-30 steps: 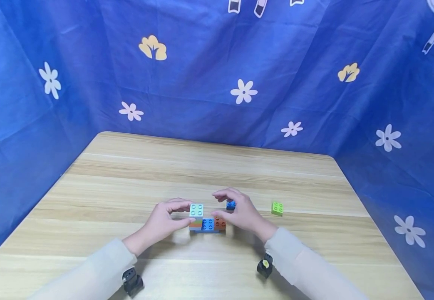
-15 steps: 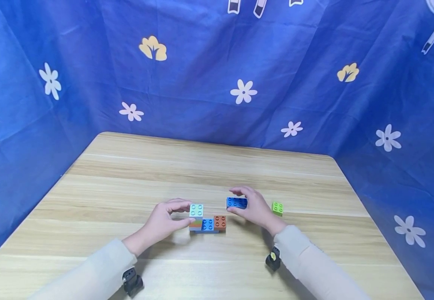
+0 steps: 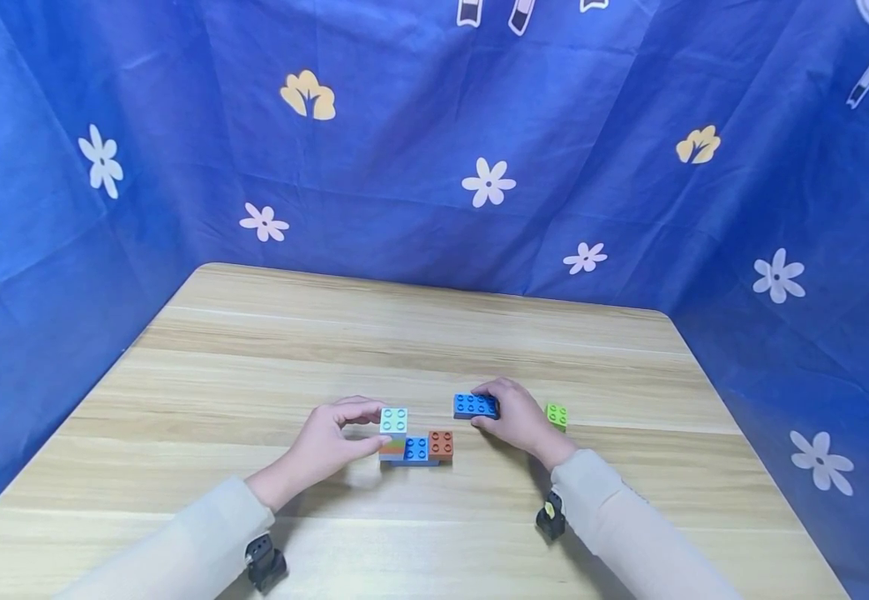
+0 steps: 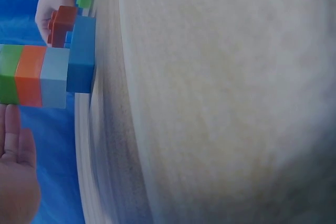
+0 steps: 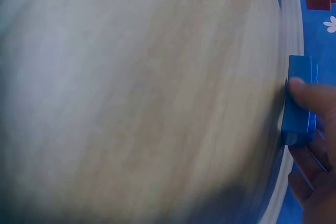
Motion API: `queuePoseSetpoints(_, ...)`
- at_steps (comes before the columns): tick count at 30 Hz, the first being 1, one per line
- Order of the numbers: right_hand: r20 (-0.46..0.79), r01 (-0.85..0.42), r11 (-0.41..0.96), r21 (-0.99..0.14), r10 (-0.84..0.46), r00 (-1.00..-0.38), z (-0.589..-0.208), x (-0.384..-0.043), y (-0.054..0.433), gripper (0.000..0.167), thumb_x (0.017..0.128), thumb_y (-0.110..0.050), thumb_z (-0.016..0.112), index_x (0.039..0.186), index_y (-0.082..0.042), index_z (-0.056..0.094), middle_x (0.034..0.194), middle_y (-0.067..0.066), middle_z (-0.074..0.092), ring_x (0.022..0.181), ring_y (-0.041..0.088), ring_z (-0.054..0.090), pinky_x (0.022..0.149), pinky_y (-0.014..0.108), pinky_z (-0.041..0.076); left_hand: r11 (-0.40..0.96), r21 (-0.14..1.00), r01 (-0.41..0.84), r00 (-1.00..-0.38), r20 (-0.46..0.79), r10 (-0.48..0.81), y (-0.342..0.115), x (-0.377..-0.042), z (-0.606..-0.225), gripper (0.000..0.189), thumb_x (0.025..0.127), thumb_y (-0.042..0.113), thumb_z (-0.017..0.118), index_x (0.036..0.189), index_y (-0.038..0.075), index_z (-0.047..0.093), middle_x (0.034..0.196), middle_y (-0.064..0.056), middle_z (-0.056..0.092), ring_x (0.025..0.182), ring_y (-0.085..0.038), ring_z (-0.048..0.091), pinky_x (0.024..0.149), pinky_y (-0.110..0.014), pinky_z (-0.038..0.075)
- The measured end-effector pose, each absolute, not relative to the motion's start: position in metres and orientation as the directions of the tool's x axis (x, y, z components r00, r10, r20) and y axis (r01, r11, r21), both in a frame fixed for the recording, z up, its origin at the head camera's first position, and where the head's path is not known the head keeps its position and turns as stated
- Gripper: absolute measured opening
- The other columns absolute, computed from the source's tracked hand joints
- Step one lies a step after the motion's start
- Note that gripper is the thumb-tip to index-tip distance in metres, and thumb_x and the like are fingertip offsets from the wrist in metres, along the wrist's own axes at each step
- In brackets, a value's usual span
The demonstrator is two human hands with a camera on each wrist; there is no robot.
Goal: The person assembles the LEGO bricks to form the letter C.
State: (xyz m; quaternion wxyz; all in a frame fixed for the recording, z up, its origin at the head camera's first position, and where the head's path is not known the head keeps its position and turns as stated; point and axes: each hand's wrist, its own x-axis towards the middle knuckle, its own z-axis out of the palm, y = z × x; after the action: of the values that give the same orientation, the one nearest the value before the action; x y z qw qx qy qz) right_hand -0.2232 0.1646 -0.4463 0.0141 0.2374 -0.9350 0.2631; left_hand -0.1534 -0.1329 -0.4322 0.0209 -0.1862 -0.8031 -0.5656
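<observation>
In the head view my left hand (image 3: 332, 437) pinches a small tower of toy building bricks near its top. A pale brick (image 3: 393, 421) caps that tower; the left wrist view shows green (image 4: 9, 73), orange (image 4: 31, 75) and light-blue (image 4: 54, 77) layers above a long blue base brick (image 4: 81, 56). On the base's right end sits a red-brown brick (image 3: 441, 443), apart from the tower. My right hand (image 3: 515, 419) grips the right end of a separate blue brick (image 3: 471, 405), thumb on its near side, studs facing up. Part of that end is hidden by the hand.
A lime-green brick (image 3: 556, 416) lies on the wooden table (image 3: 329, 333) just right of my right hand. Behind and at both sides hangs a blue patterned cloth (image 3: 404, 208). Each wrist carries a black camera, the left one (image 3: 265, 563) near the table's front.
My right hand has moved right, away from the red-brown brick, and its fingers have closed on the separate blue brick. My left hand and the tower have stayed in place.
</observation>
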Motion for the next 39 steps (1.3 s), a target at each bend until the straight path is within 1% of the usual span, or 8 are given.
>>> queuePoseSetpoints(4,0.131,-0.439,0.765,-0.472,-0.431,-0.893,-0.447,-0.224,0.165,0.04,0.079,-0.022,0.08,0.113,-0.007,0.066,0.113,0.007,0.063,0.107,0.023,0.057,0.097,0.038,0.044,0.311,0.895,0.319,-0.932,0.236,0.277,-0.133,-0.153,-0.431,0.037,0.077,0.013,0.08,0.111,0.003,0.069,0.113,-0.009,0.065,0.098,-0.032,0.062,0.091,-0.049,0.048)
queuePoseSetpoints(7,0.128,-0.434,0.769,-0.47,-0.427,-0.895,-0.444,-0.225,0.166,0.04,0.079,-0.023,0.079,0.114,-0.008,0.065,0.114,0.007,0.063,0.108,0.024,0.057,0.097,0.039,0.044,0.323,0.895,0.308,-0.935,0.223,0.275,-0.133,-0.153,-0.43,0.038,0.077,0.014,0.079,0.112,0.004,0.068,0.114,-0.009,0.064,0.099,-0.032,0.062,0.092,-0.048,0.047)
queuePoseSetpoints(12,0.165,-0.453,0.741,-0.496,-0.431,-0.887,-0.43,-0.225,0.163,0.044,0.079,-0.026,0.079,0.117,-0.009,0.065,0.116,0.006,0.063,0.106,0.024,0.058,0.095,0.039,0.046,0.311,0.902,0.299,-0.937,0.216,0.275,-0.133,-0.153,-0.431,0.037,0.077,0.012,0.079,0.112,0.004,0.068,0.112,-0.008,0.065,0.1,-0.034,0.061,0.093,-0.048,0.047)
queuePoseSetpoints(17,0.242,-0.514,0.682,-0.521,-0.459,-0.855,-0.412,-0.222,0.156,0.045,0.079,-0.028,0.079,0.118,-0.011,0.065,0.11,0.001,0.063,0.094,0.017,0.059,0.086,0.037,0.049,0.315,0.9,0.301,-0.936,0.216,0.276,-0.134,-0.154,-0.432,0.037,0.078,0.011,0.079,0.112,0.003,0.068,0.11,-0.008,0.066,0.1,-0.034,0.061,0.093,-0.048,0.047)
queuePoseSetpoints(21,0.301,-0.565,0.622,-0.542,-0.484,-0.822,-0.397,-0.216,0.148,0.044,0.078,-0.029,0.079,0.118,-0.014,0.065,0.109,0.0,0.063,0.091,0.014,0.057,0.082,0.04,0.051,0.323,0.897,0.303,-0.936,0.217,0.275,-0.134,-0.153,-0.431,0.037,0.078,0.011,0.078,0.112,0.003,0.068,0.112,-0.009,0.065,0.1,-0.033,0.061,0.093,-0.048,0.047)
queuePoseSetpoints(25,0.329,-0.6,0.575,-0.557,-0.51,-0.795,-0.385,-0.209,0.139,0.043,0.078,-0.029,0.079,0.117,-0.016,0.066,0.109,-0.002,0.063,0.091,0.012,0.056,0.082,0.04,0.05,0.326,0.895,0.304,-0.937,0.219,0.273,-0.134,-0.153,-0.431,0.037,0.078,0.012,0.078,0.112,0.003,0.068,0.112,-0.009,0.065,0.1,-0.033,0.061,0.092,-0.048,0.047)
queuePoseSetpoints(31,0.351,-0.65,0.518,-0.556,-0.563,-0.748,-0.377,-0.2,0.129,0.042,0.078,-0.028,0.079,0.116,-0.014,0.066,0.105,-0.004,0.062,0.092,0.01,0.056,0.083,0.036,0.05,0.312,0.899,0.309,-0.934,0.225,0.277,-0.134,-0.154,-0.433,0.036,0.078,0.008,0.078,0.111,0.002,0.068,0.111,-0.009,0.066,0.1,-0.036,0.061,0.092,-0.049,0.047)
queuePoseSetpoints(39,0.356,-0.691,0.462,-0.556,-0.618,-0.701,-0.375,-0.192,0.122,0.041,0.079,-0.026,0.08,0.114,-0.011,0.067,0.105,-0.003,0.062,0.094,0.009,0.057,0.083,0.033,0.052,0.308,0.896,0.319,-0.931,0.234,0.28,-0.134,-0.155,-0.433,0.035,0.078,0.008,0.078,0.111,0.002,0.068,0.111,-0.009,0.066,0.099,-0.032,0.062,0.091,-0.048,0.048)
